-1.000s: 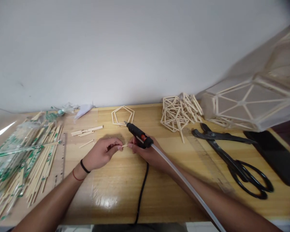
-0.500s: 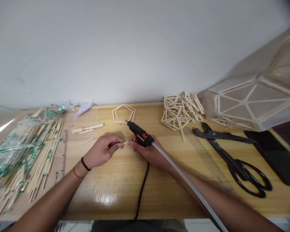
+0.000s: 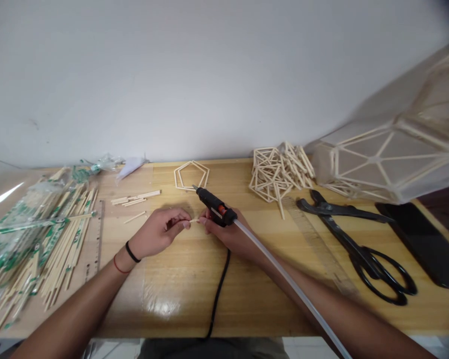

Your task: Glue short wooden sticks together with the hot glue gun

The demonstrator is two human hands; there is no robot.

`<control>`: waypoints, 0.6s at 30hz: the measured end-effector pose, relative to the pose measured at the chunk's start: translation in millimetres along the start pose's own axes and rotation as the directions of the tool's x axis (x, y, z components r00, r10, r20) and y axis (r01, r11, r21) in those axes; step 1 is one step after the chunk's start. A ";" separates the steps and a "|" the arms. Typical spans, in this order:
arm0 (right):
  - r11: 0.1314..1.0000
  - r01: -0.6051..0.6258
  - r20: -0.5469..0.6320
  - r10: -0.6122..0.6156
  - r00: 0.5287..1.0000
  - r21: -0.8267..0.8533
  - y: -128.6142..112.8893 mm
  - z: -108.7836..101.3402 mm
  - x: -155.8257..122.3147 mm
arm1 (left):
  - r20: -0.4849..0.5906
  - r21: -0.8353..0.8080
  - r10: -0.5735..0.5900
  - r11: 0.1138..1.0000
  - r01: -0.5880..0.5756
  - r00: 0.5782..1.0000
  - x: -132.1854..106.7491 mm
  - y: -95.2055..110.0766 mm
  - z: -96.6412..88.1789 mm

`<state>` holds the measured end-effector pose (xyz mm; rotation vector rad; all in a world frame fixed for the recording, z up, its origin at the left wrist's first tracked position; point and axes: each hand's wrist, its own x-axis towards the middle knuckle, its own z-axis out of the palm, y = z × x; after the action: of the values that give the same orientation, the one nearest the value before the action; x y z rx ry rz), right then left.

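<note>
Both hands pinch one small wooden stick (image 3: pixel 194 220) between their fingertips, just above the table (image 3: pixel 247 289). Left hand (image 3: pixel 160 232) holds one end. Right hand (image 3: pixel 228 235) holds the other end and also grips a black glue gun (image 3: pixel 214 205). Behind them lies a stick pentagon (image 3: pixel 191 175). Big black scissors (image 3: pixel 359 244) lie far right, and chopstick packs (image 3: pixel 33 234) far left.
</note>
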<state>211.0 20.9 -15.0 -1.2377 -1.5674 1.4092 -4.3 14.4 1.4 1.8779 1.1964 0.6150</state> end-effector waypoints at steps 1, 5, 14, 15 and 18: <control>1.000 0.001 0.001 -0.001 1.000 0.001 0.2 0.1 0.0 | 0.001 0.000 0.000 1.000 0.000 1.000 -0.1 -0.2 0.0; 1.000 0.021 0.007 -0.020 1.000 -0.017 1.0 -0.4 0.3 | -0.006 0.003 0.007 1.000 -0.007 1.000 -0.7 -1.2 0.0; 0.999 0.033 0.005 -0.033 0.999 -0.005 5.0 0.1 0.2 | -0.005 0.015 0.023 1.000 -0.022 1.000 -1.0 -2.0 0.1; 0.999 0.033 0.006 -0.033 0.999 -0.003 4.9 0.2 0.2 | -0.004 0.017 0.025 1.000 -0.025 1.000 -0.9 -2.3 0.2; 1.000 0.024 0.001 -0.024 1.000 -0.002 3.2 0.5 0.1 | -0.006 0.022 0.039 0.999 -0.039 0.999 -0.3 -3.7 0.6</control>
<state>211.2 20.7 -18.3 -1.2155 -1.5794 1.3942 -5.8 14.7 -2.0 1.9233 1.1777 0.6318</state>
